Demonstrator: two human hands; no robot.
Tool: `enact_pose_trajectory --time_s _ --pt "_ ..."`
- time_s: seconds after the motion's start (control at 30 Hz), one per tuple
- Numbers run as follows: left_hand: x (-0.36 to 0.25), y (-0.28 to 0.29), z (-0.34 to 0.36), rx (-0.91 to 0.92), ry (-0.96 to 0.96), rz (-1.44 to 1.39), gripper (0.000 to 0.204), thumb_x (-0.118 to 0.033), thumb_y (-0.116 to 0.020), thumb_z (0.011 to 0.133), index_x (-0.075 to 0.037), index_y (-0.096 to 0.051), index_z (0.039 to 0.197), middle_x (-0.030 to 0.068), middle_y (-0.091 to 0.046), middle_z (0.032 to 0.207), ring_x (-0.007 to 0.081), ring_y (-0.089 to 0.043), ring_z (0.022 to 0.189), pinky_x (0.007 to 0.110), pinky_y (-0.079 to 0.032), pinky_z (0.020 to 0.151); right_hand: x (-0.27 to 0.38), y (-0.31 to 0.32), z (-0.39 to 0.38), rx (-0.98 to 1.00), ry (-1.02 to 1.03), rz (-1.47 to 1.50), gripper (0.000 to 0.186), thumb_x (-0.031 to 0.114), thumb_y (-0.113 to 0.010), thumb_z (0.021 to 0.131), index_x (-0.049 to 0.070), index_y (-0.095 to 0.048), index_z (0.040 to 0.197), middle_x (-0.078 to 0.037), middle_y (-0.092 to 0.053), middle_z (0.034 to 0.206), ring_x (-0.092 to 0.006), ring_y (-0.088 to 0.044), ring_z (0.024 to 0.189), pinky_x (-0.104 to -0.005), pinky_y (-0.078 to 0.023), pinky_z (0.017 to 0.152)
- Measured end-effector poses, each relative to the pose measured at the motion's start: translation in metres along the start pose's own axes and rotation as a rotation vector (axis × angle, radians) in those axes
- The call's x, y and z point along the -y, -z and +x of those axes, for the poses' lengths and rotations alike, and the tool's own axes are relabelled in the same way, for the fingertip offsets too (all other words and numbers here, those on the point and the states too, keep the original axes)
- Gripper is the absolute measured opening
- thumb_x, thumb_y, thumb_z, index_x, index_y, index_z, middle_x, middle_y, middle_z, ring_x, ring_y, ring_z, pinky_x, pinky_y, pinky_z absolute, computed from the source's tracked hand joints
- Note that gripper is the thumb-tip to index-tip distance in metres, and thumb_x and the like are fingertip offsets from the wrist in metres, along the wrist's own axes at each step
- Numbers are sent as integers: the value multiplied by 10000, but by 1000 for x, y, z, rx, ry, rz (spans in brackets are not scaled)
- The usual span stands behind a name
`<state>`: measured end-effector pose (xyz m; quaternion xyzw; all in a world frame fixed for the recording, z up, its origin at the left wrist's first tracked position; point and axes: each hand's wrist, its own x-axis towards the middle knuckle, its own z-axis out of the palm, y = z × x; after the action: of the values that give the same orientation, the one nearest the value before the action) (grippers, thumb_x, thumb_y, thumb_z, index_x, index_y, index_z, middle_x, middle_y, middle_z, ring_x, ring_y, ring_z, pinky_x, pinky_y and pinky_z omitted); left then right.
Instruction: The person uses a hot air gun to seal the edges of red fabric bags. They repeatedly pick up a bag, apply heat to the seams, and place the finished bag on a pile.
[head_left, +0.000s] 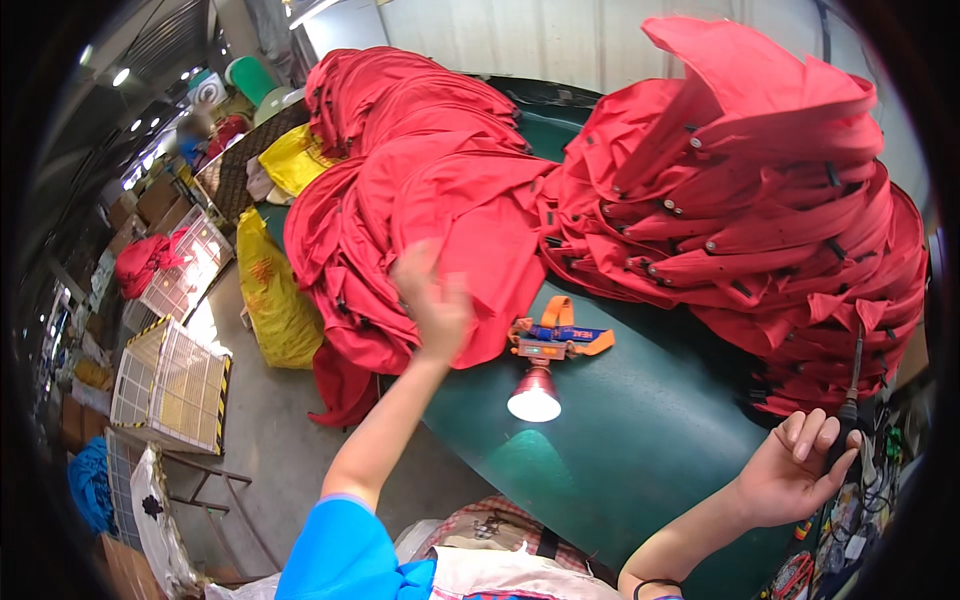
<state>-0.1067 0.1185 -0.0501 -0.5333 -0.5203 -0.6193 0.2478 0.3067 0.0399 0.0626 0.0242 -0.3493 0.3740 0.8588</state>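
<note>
My left hand (438,308), blurred by motion, is over the left pile of red fabric pieces (490,225), fingers stretched out and apart, with nothing seen in it. Whether it touches the cloth I cannot tell. At the right edge of the table, my right hand (790,468) is closed around a screwdriver-like tool (848,412) with a black handle and a thin metal shaft pointing up. Beside that shaft rises a taller stack of red fabric pieces (740,215) with small metal eyelets and black bits along the edges.
A lit red headlamp (535,385) with an orange and blue strap lies on the dark green table (640,400). Yellow bags (270,300) hang at the table's left. White mesh crates (170,390) stand on the floor. Tangled cables and small parts (845,535) crowd the lower right.
</note>
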Motion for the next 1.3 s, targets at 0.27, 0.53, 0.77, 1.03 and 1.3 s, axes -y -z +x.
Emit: enact_pose_trajectory --time_s 0.27,0.53,0.77,1.03,1.3 --pt "145 25 -10 375 850 12 769 -310 -815 794 106 -491 1353 293 -610 1304 393 -578 1263 407 -471 1063 -51 -40 -53 60 -234 -23 256 270 -391 1105 51 -501 1180 -84 -545 744 -146 -429 595 -280 -362 562" --pt "46 -34 31 -80 477 -59 595 -182 -731 806 118 -486 1257 349 -626 1183 479 -608 1150 484 -471 1024 -73 -57 -100 168 -247 -679 203 264 -448 1086 61 -442 1092 -213 -729 877 -190 -675 616 -269 -537 580" --pt "-173 63 -96 476 690 -706 654 -134 -850 802 -3 -470 1318 96 -586 1204 181 -583 1141 328 -487 939 -117 -72 -138 226 -54 -850 353 59 -787 877 47 -490 1067 -151 -665 1035 -183 -661 884 -303 -539 772" --pt "-194 88 -123 835 913 -1044 247 -72 -785 844 7 -661 1042 7 -680 891 84 -605 827 279 -514 745 -77 -51 -131 420 219 -1199 285 29 -787 868 66 -512 933 -48 -542 783 -151 -487 641 -271 -437 600" --pt "-147 98 -76 -79 752 -1164 501 -194 -665 993 -30 -444 1412 98 -526 1406 183 -549 1232 365 -448 1044 -55 -39 -88 39 265 -870 375 39 -737 913 118 -372 960 26 -419 860 -52 -363 710 -213 -343 637"
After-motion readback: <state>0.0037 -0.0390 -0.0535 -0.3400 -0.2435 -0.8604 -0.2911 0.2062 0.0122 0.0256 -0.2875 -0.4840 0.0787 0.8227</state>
